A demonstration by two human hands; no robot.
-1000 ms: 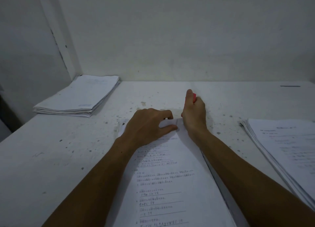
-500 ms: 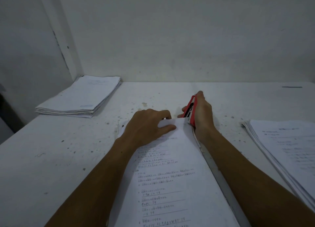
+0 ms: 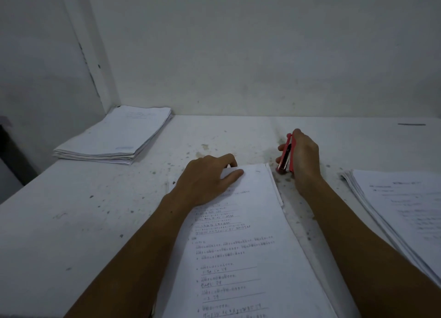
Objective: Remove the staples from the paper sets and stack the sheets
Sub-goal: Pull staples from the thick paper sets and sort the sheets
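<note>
White printed sheets in a squared-off pile (image 3: pixel 114 136) sit at the far left corner of the stained white desk (image 3: pixel 71 217), against the wall. Moving right, I see the left hand (image 3: pixel 205 181) resting on the top edge of the stapled set of white paper with lines of black print (image 3: pixel 241 258), which lies in the middle of the desk and runs down toward me. Its thumb lies flat across the top sheet and its fingers curl over the far edge, so it grips the top of that set. Whether a staple sits in the corner I cannot tell. Just right of the set's upper right corner, off the paper, the right hand (image 3: pixel 304 160) is wrapped around a small red staple remover with a dark metal inside (image 3: pixel 286 155); the tool stands on edge, its lower end down near the desk, fingertips showing on its left side. Farther right, a second loose fanned stack of printed white pages (image 3: pixel 403 212) lies at the desk's right edge, partly cut off.
</note>
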